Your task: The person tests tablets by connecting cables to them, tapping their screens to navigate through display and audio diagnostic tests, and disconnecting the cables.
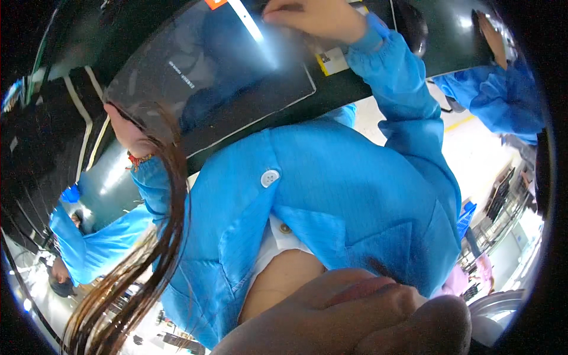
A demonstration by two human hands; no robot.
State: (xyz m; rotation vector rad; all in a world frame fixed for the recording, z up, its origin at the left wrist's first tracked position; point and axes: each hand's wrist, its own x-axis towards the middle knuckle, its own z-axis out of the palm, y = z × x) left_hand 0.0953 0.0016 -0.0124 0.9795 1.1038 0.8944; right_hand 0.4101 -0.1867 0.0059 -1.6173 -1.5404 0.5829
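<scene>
A large dark flat panel (248,100) with a glossy face and small pale print lies at the top of the view, its near edge close to my blue smock. My left hand (127,131) holds the panel's left edge; the fingers are partly hidden. Over the upper right part of the panel is my right hand (316,16), fingers bent and drawn together. Whatever those fingertips hold, if anything, cannot be made out. Beside them a white strip (244,21) with an orange end lies on the panel, a bright glare at its lower end.
Right of the panel, a yellow-and-white packet (333,61) lies on the dark green table (441,50). Another person's hand (492,40) and blue sleeve (494,97) are at the far right. Further left are black belt-like strips (44,142) and another person in blue (103,245).
</scene>
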